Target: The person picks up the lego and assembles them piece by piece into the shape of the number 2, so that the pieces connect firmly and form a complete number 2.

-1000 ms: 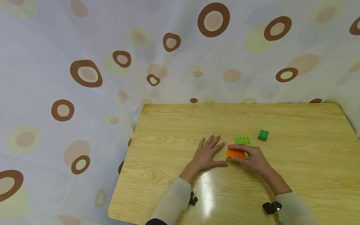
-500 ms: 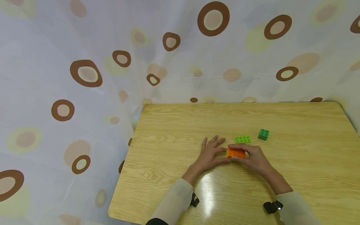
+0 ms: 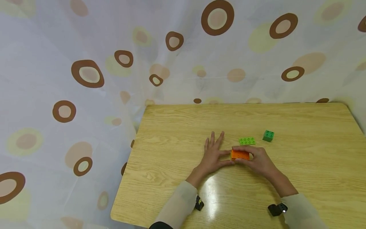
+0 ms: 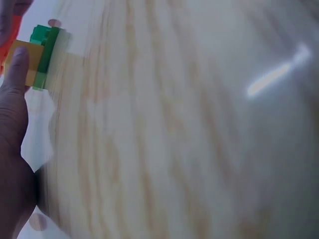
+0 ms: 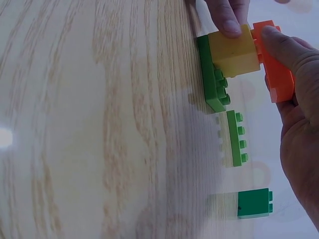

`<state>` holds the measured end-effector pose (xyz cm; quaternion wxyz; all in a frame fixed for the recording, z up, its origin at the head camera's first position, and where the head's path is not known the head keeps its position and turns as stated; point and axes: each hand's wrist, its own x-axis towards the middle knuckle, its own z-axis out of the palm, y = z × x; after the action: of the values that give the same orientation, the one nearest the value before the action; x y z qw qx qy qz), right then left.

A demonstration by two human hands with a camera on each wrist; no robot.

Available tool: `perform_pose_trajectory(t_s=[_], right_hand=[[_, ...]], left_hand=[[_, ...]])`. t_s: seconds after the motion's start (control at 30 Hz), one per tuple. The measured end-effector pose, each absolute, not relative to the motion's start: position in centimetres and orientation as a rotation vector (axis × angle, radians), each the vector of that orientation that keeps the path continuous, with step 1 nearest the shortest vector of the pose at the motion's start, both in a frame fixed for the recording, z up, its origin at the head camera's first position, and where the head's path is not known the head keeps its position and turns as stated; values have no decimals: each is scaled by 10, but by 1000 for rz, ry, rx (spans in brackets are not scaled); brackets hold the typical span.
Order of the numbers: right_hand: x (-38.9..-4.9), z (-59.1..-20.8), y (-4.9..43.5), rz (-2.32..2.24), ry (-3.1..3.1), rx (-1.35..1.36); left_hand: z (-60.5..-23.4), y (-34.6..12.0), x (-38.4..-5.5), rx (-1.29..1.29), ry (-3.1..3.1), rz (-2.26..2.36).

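Observation:
An orange toy brick point(image 3: 239, 155) is gripped by my right hand point(image 3: 258, 160), thumb on its near side and fingers behind. It sits atop a yellow brick point(image 5: 234, 52), overhanging it on one side and slightly tilted. Some studs show at the joint, and whether the two are fully joined I cannot tell. The yellow brick stands on one end of a flat green brick point(image 5: 207, 74) whose other studs are bare. My left hand point(image 3: 211, 159) pinches the yellow brick between thumb and index finger. Its other fingers spread out over the table.
A thin light green brick point(image 3: 247, 141) lies just beyond the stack. Farther right is a small dark green brick point(image 3: 268, 136). The wooden table point(image 3: 171, 133) ends at a patterned sheet point(image 3: 183, 70) behind and on the left.
My left hand has moved right and turned; its thumb and index have closed in on the stack's left end. The right hand has kept its hold on the orange brick, nearly still.

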<state>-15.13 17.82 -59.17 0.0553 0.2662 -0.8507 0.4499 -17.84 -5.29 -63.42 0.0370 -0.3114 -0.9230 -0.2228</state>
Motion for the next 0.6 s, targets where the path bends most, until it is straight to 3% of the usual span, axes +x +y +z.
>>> perform_pose_trajectory(t_s=[0.47,0.6], right_hand=[[-155,-591,179,1290,-2613,860],[-151,-588,183,1354,-2642,764]], left_hand=[[-635,-48,-178,-963,-2848,-583],[-637,-46,-177,-989,-2863,-608]])
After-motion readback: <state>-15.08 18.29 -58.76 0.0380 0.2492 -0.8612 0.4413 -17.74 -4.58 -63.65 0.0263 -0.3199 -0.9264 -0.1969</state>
